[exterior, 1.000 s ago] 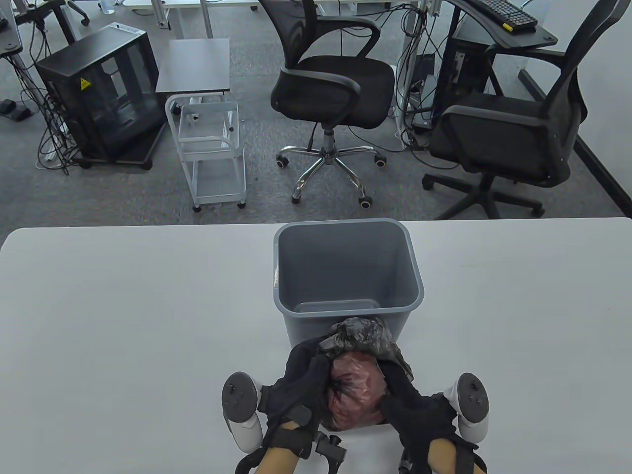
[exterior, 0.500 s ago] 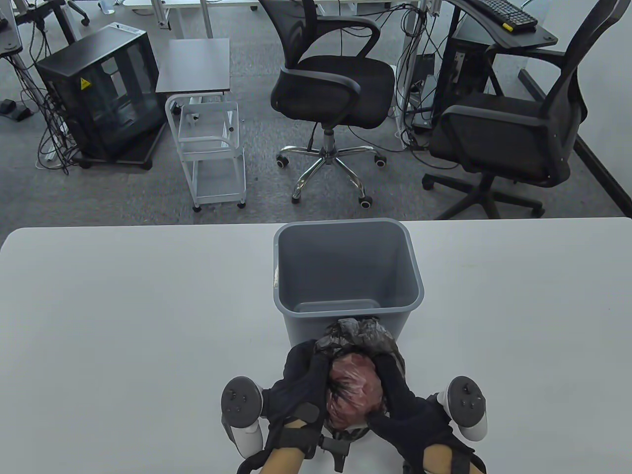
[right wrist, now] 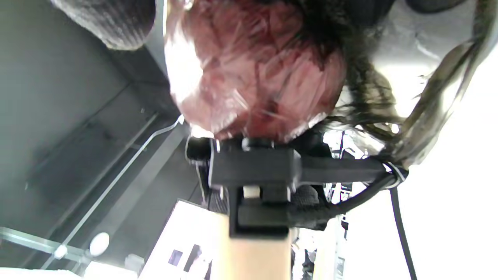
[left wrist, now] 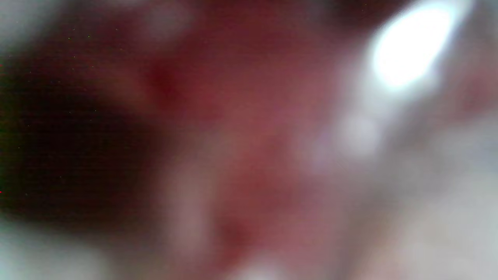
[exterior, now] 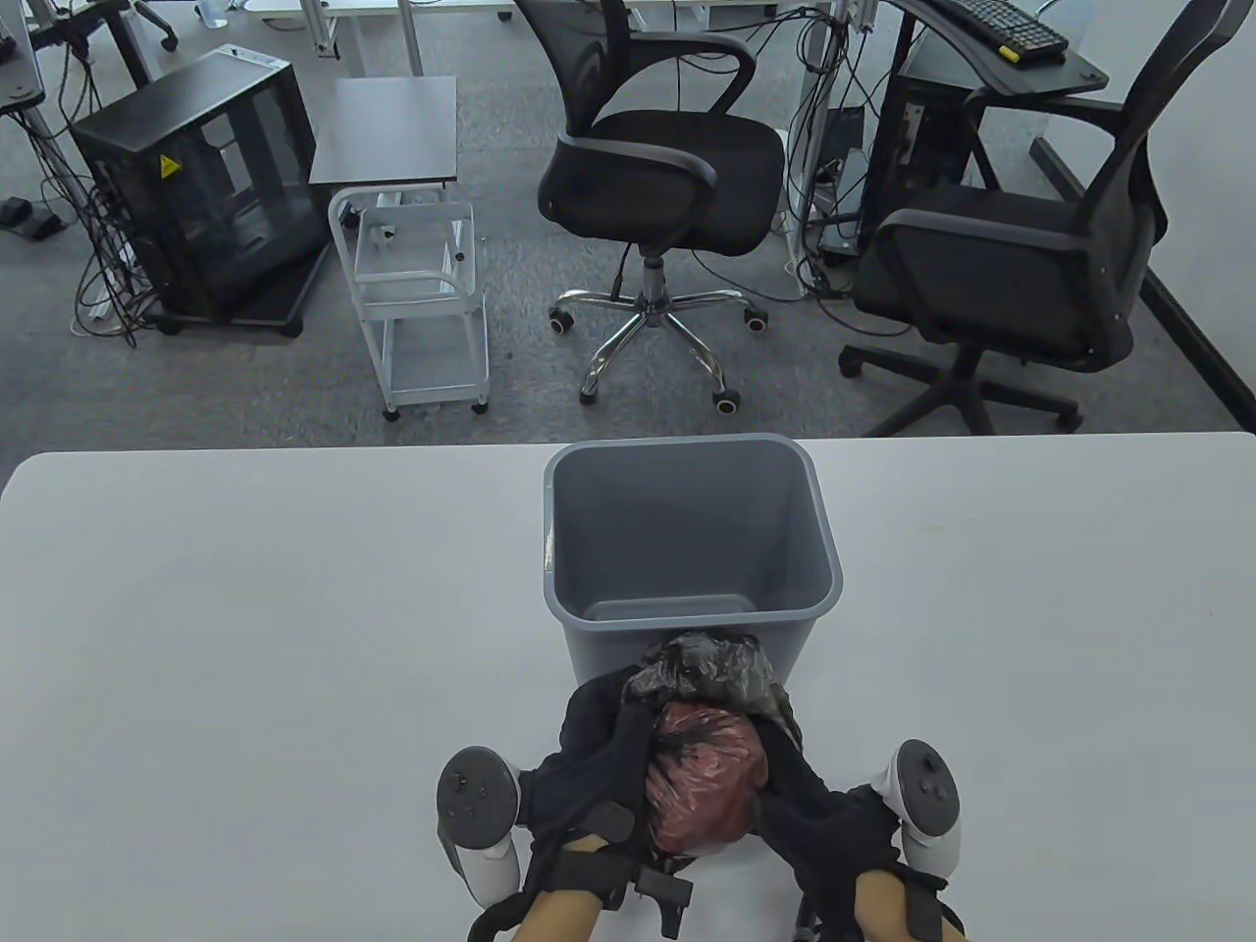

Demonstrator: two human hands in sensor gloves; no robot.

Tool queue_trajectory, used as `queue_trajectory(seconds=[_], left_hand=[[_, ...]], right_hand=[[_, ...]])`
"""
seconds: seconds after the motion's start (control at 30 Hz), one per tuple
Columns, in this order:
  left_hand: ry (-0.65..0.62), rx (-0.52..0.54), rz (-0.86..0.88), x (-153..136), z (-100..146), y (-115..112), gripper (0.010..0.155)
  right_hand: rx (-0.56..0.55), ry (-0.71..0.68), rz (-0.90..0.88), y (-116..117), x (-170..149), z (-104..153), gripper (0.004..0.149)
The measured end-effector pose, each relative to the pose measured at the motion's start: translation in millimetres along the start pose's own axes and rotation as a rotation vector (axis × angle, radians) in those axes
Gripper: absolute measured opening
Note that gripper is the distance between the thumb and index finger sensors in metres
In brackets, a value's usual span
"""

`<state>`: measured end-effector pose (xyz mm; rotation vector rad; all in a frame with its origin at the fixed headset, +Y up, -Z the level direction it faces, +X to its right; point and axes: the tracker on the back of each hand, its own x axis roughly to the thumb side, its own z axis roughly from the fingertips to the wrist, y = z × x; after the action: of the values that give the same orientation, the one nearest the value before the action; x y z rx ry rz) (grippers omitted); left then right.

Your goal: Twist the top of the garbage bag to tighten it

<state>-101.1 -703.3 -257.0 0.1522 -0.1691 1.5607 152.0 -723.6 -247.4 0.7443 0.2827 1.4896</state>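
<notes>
A small filled garbage bag [exterior: 705, 780], thin dark plastic stretched over a reddish bundle, sits near the table's front edge. Its loose crumpled top [exterior: 714, 669] points away from me toward the bin. My left hand [exterior: 601, 751] grips the bag's left side and my right hand [exterior: 800, 795] grips its right side, fingers wrapped around the bundle. In the right wrist view the bag [right wrist: 253, 74] fills the top, with the left wrist's camera mount just below it. The left wrist view is a red blur, pressed against the bag [left wrist: 241, 128].
A grey plastic bin [exterior: 692, 549] stands empty on the white table [exterior: 245, 608], just beyond the bag and touching its loose top. Office chairs [exterior: 667, 186], a small white cart [exterior: 422, 294] and a black cabinet [exterior: 201, 186] stand on the floor beyond the table.
Both hands have turned the bag between them. The red bundle has rolled and its dark gathered plastic has shifted toward the far side. The right hand slid in, then back out a little.
</notes>
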Motion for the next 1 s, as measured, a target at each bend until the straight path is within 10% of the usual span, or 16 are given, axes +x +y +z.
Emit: queue_trajectory(seconds=[0.27, 0.57, 0.83, 1.0], left_hand=[[-0.051, -0.239, 0.083, 4, -5, -11, 0.049], [-0.022, -0.044, 0.021, 0, -1, -4, 0.048], [-0.055, -0.249, 0.126, 1, -5, -14, 0.048], [-0.049, -0.154, 0.075, 2, -3, -11, 0.047]], right_hand=[[-0.176, 0.082, -0.157, -14, -8, 6, 0.084], [-0.074, -0.008, -0.025, -6, 2, 2, 0.102], [-0.148, 0.075, -0.214, -12, -7, 6, 0.091], [-0.122, 0.101, -0.193, -8, -10, 6, 0.092]])
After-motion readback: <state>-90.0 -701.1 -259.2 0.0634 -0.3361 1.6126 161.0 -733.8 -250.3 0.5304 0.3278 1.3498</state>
